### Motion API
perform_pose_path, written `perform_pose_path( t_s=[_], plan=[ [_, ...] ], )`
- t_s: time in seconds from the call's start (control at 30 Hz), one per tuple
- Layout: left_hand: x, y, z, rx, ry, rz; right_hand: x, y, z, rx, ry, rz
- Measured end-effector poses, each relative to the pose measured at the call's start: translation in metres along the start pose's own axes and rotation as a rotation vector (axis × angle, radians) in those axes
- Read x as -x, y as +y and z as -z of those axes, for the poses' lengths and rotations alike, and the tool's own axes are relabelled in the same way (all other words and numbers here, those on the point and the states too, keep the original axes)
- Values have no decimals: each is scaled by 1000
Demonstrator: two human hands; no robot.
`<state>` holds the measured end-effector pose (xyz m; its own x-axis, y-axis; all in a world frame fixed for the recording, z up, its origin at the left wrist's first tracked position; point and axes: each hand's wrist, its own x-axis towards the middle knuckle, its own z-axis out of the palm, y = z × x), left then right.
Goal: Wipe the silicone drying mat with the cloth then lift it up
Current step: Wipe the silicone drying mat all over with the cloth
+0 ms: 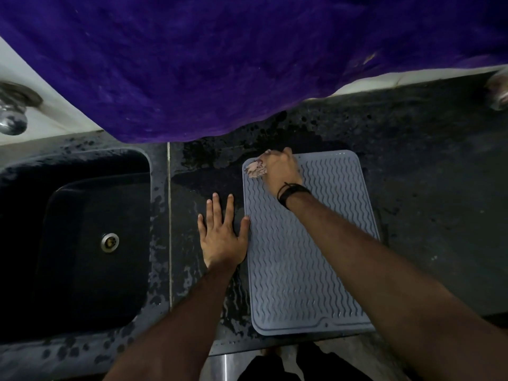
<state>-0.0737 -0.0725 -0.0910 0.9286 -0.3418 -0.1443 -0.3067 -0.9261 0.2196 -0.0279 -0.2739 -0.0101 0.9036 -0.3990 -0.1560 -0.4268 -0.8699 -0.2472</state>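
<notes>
A grey silicone drying mat (297,259) with wavy ridges lies flat on the dark wet counter, its near end at the counter's front edge. My right hand (281,170) grips a small pale crumpled cloth (257,167) and holds it on the mat's far left corner. My left hand (222,232) lies flat on the counter with fingers spread, its thumb touching the mat's left edge.
A black sink (90,237) with a metal drain (110,242) sits to the left. A purple towel (220,64) hangs across the top of the view. A metal tap (13,111) is at far left. The counter (426,188) around the mat is wet.
</notes>
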Motion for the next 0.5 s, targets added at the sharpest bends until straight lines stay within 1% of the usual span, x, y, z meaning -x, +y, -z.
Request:
perform_pose_path(
  t_s=[0.1,0.2,0.27,0.4,0.5],
  plan=[
    [0,0,0,-14,1,2,-2,-19,-6,-5,-1,95],
    [-1,-1,0,-10,5,4,-3,-6,-6,8,-8,103],
    [0,-1,0,-4,7,-6,-1,18,-1,2,-10,48],
    [0,0,1,7,2,-5,7,65,6,-20,56,-113],
    [0,1,1,9,-13,-2,9,69,7,22,30,-178]
  ],
)
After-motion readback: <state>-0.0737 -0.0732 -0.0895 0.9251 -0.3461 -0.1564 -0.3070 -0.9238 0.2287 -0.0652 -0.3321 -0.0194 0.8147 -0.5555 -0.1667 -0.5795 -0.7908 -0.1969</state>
